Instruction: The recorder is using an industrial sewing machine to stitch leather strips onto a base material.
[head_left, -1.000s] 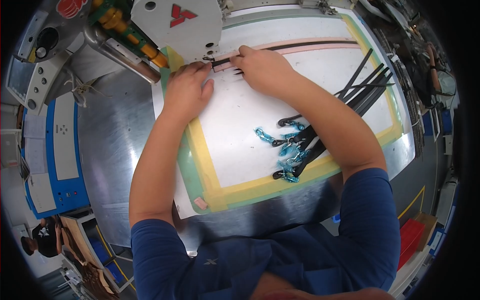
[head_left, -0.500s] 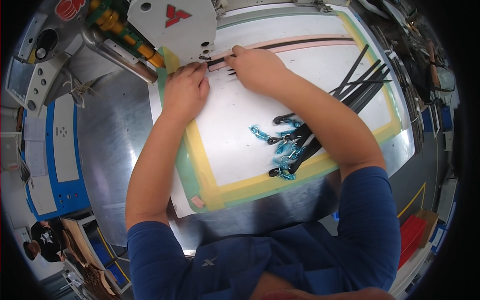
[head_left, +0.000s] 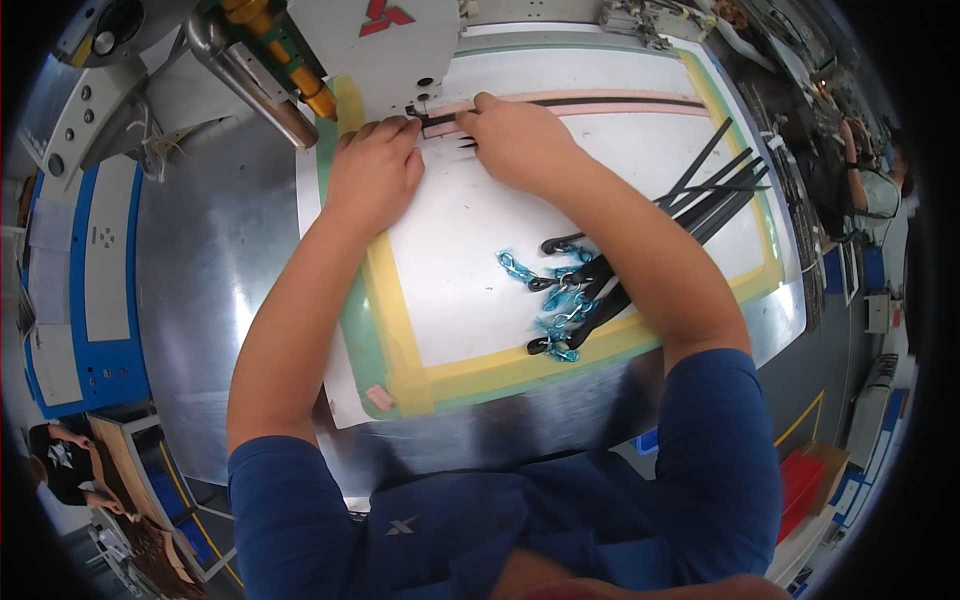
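Note:
A long black strap lies in a slot between pink strips on a white board. My left hand rests beside the machine head, its fingers extended onto the board and the fingertips at the strap's left end. My right hand is closed, its thumb and forefinger at the strap just right of there. From beneath it pokes a dark pointed tool, mostly hidden by the hand. Under my right forearm lies a bundle of black straps with metal clasps wrapped in blue film.
Above my left hand stands a white sewing machine head, with a gold and metal cylinder at its left. Yellow and green tape frames the board on a metal table. Other people are at the far left and right.
The view has shifted slightly, moving the machine head up and right in the picture. Both hands stay at the strap's left end with little change.

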